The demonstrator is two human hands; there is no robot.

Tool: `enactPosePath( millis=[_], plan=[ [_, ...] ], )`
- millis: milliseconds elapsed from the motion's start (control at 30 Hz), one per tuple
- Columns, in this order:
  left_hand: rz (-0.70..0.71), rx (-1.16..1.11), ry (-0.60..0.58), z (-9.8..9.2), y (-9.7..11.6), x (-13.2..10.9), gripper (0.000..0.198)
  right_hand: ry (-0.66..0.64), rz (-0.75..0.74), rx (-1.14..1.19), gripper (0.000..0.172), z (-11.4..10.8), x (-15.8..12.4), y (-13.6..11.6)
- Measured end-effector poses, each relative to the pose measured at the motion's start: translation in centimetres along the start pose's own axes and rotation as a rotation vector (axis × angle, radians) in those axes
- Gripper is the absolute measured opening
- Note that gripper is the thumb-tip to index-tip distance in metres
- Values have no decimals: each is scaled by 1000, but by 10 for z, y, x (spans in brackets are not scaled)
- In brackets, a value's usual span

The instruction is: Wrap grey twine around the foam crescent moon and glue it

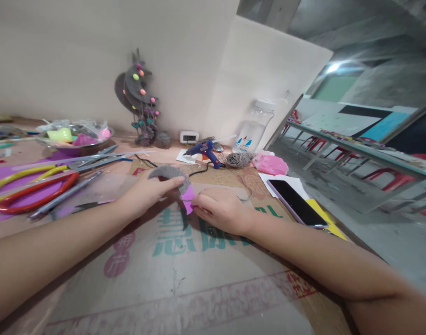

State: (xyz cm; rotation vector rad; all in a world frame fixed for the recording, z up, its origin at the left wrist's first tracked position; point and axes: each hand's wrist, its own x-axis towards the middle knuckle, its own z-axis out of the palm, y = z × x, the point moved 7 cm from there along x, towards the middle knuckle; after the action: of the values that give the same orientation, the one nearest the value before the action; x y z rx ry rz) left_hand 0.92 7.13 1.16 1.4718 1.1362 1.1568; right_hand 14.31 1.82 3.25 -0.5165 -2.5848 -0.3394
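Observation:
My left hand (pixel 143 193) pinches a grey crescent-shaped felt piece (pixel 165 172) and holds it just above the cardboard-covered table (pixel 185 284). A small pink felt piece (pixel 189 195) sits under the crescent's right tip. My right hand (pixel 219 209) is closed, its fingertips pressed on the pink piece's right side. Both forearms reach in from the lower corners.
Red and yellow scissors (pixel 34 188) and several glue sticks (pixel 76 163) lie at left, near a bowl of coloured bits (pixel 75 136). A blue glue gun (pixel 206 151), twine (pixel 237 159), a pink bag (pixel 270 164), a jar (pixel 256 125) and a phone (pixel 296 202) stand behind and right. A felt ornament (pixel 141 100) leans on the wall.

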Motion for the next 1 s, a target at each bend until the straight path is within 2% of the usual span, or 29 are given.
enactPosePath(
  millis=[100,300,367,533,600,767,867,1000],
  plan=[
    [-12,-38,-53,5,-1,-1,21,3,5,1,17,1,0,1],
    [-33,10,24,-1,-3,3,28,-14,52,123,20,-2,0,0],
    [-56,25,40,-4,-8,5,33,-4,161,234,23,-4,0,6],
    [-63,48,37,-6,-15,7,39,91,574,464,22,-2,-6,35],
    [-56,59,28,-5,-13,8,40,95,665,525,22,3,-7,44],
    [-49,165,31,-3,-1,5,33,-6,679,642,18,13,-3,47],
    [-61,251,37,-3,3,2,34,-52,681,681,21,16,-3,45],
    [-55,174,-18,2,2,0,31,-36,774,763,25,20,-9,48]
  ],
)
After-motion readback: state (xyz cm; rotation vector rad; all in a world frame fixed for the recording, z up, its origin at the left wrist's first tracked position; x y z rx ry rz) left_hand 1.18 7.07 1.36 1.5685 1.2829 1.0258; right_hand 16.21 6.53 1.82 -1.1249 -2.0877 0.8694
